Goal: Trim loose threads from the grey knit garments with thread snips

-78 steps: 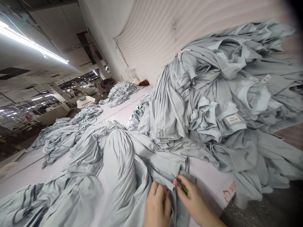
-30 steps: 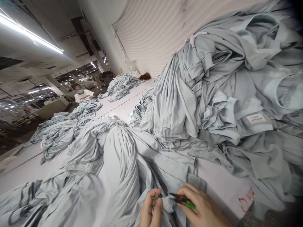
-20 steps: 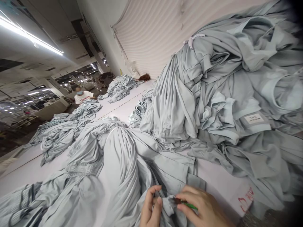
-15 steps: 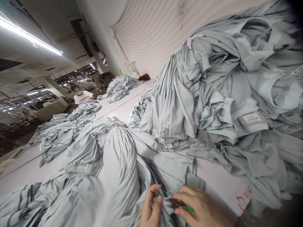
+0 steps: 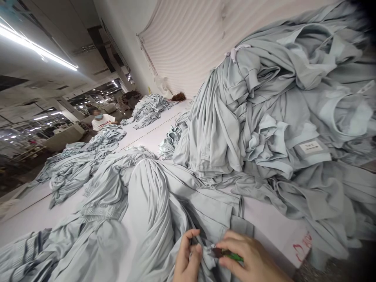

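Note:
At the bottom of the view, my right hand (image 5: 246,254) is closed around thread snips (image 5: 233,255) with a green handle and dark blades. The blade tips point left and lie against a small edge of light grey cloth. My left hand (image 5: 188,256), curled with thumb and fingers close together, grips the grey garment (image 5: 209,260) just left of the blades. That garment spreads away from me over the table. Beside it on the left lies a gathered, twisted bundle of grey cloth (image 5: 151,203). My palms partly hide the snips and the pinched cloth.
A tall heap of grey garments (image 5: 223,117) with pale collars rises at the right, bearing a white label (image 5: 311,147). More grey piles (image 5: 76,168) lie along the left. The pale table (image 5: 273,223) has red marks near its corner. A masked person (image 5: 102,119) stands far off.
My right hand and the snips have shifted slightly to the right, and more of the green handle shows. My left hand stays nearly still on the cloth.

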A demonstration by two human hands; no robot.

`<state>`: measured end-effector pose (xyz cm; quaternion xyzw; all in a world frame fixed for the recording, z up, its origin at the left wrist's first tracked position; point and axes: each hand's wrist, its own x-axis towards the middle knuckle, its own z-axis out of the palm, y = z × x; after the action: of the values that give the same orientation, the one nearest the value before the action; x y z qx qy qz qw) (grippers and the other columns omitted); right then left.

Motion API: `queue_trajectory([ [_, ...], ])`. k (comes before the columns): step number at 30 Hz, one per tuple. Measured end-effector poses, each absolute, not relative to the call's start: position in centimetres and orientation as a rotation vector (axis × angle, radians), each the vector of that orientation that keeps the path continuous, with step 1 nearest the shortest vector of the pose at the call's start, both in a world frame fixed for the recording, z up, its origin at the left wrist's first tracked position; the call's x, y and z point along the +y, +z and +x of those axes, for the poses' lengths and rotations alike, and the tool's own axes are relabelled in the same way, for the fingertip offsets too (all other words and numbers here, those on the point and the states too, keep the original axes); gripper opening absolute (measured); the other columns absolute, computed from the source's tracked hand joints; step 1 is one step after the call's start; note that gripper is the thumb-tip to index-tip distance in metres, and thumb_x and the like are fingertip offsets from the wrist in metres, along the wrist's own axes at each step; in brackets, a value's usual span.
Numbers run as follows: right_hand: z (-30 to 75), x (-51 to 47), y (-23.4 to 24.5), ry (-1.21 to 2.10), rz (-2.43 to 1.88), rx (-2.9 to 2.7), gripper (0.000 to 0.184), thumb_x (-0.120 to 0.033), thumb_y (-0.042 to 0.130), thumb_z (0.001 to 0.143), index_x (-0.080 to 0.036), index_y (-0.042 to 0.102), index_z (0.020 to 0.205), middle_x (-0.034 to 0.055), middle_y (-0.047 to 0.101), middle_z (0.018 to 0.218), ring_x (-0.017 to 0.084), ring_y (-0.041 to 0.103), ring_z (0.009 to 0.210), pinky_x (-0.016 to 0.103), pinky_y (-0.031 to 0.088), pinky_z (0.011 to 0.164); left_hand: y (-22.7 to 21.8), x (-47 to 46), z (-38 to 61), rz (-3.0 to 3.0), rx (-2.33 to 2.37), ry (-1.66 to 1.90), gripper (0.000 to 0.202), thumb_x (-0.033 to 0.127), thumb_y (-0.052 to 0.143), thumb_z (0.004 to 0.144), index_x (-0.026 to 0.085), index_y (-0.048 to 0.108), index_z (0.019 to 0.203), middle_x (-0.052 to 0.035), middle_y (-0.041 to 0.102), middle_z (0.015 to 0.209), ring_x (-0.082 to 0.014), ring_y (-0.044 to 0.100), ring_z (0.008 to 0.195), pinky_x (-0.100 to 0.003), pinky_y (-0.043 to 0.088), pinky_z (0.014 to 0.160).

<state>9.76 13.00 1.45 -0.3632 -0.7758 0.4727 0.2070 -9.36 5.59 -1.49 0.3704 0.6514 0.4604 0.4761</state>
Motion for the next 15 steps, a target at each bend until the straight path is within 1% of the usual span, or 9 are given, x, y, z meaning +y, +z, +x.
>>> queue_trajectory([
  [3,9.6,12.8,1.4,1.298,-0.991,-2.159,0.019,-0.018,0.06,0.083,-0.025,0.074,0.093,-0.0007,0.067,0.084,0.014,0.065,0.076,0.02,0.046,0.067,-1.9,5.5,-9.2,0.893,1.59,1.135,0.069,0.072,0.056,0.075,0.017,0.049,0.116,0.0089,0.033,0.061,-0.0109,0.025,0.057,-0.026,0.022,0.059],
  [5,9.7,12.8,0.9,1.293,-0.979,-2.146,0.018,-0.02,0.059,0.084,-0.025,0.074,0.093,-0.0005,0.068,0.084,0.015,0.066,0.076,0.021,0.047,0.066,-1.7,5.4,-8.9,0.909,1.685,1.159,0.066,0.072,0.055,0.076,0.017,0.052,0.113,0.008,0.037,0.062,-0.0113,0.03,0.057,-0.026,0.025,0.06],
  [7,10.1,12.9,0.0,1.286,-1.033,-2.076,0.018,-0.027,0.055,0.088,-0.025,0.072,0.094,0.001,0.069,0.089,0.016,0.067,0.079,0.022,0.048,0.068,-0.9,5.3,-8.7,0.93,1.853,1.253,0.056,0.068,0.055,0.078,0.02,0.055,0.107,0.006,0.046,0.064,-0.0125,0.039,0.058,-0.027,0.03,0.061],
  [9,10.6,13.3,-1.1,1.293,-1.168,-1.938,0.021,-0.037,0.052,0.09,-0.025,0.068,0.098,0.0025,0.071,0.097,0.019,0.068,0.088,0.024,0.05,0.072,0.2,5.4,-8.7,0.898,1.906,1.487,0.043,0.063,0.052,0.083,0.024,0.052,0.101,0.0019,0.06,0.074,-0.0161,0.054,0.071,-0.027,0.038,0.07],
  [11,10.9,13.7,-2.1,1.309,-1.287,-1.809,0.024,-0.045,0.049,0.092,-0.026,0.063,0.099,0.0023,0.072,0.098,0.021,0.067,0.093,0.026,0.051,0.077,1.1,5.9,-8.7,0.829,1.812,1.637,0.032,0.057,0.046,0.089,0.027,0.046,0.098,0.0005,0.067,0.075,-0.0195,0.061,0.082,-0.029,0.042,0.08],
  [12,11.0,13.9,-2.4,1.323,-1.312,-1.767,0.025,-0.046,0.046,0.093,-0.026,0.061,0.097,0.0013,0.072,0.094,0.021,0.067,0.092,0.026,0.051,0.077,1.3,6.2,-8.7,0.86,1.78,1.601,0.028,0.054,0.042,0.091,0.027,0.045,0.097,0.0006,0.066,0.072,-0.0204,0.062,0.08,-0.031,0.043,0.08],
  [13,11.0,14.0,-2.6,1.342,-1.31,-1.742,0.025,-0.047,0.044,0.094,-0.027,0.059,0.096,0.0001,0.072,0.09,0.02,0.067,0.091,0.026,0.051,0.078,1.3,6.6,-8.6,0.966,1.784,1.482,0.025,0.051,0.041,0.092,0.026,0.046,0.094,0.0009,0.064,0.068,-0.0209,0.062,0.076,-0.032,0.044,0.077],
  [14,10.9,14.0,-2.6,1.36,-1.292,-1.728,0.024,-0.046,0.043,0.095,-0.027,0.058,0.095,-0.001,0.072,0.087,0.019,0.067,0.09,0.025,0.051,0.078,1.1,7.0,-8.4,1.133,1.812,1.284,0.023,0.048,0.045,0.09,0.025,0.05,0.092,0.0006,0.062,0.067,-0.0211,0.061,0.072,-0.032,0.044,0.074],
  [15,10.8,14.0,-2.7,1.378,-1.272,-1.715,0.024,-0.046,0.042,0.096,-0.027,0.057,0.094,-0.0018,0.072,0.084,0.018,0.067,0.089,0.025,0.051,0.078,0.8,7.3,-8.2,1.324,1.848,1.045,0.021,0.044,0.053,0.086,0.024,0.053,0.089,-0.0011,0.062,0.071,-0.0217,0.06,0.071,-0.033,0.043,0.071],
])
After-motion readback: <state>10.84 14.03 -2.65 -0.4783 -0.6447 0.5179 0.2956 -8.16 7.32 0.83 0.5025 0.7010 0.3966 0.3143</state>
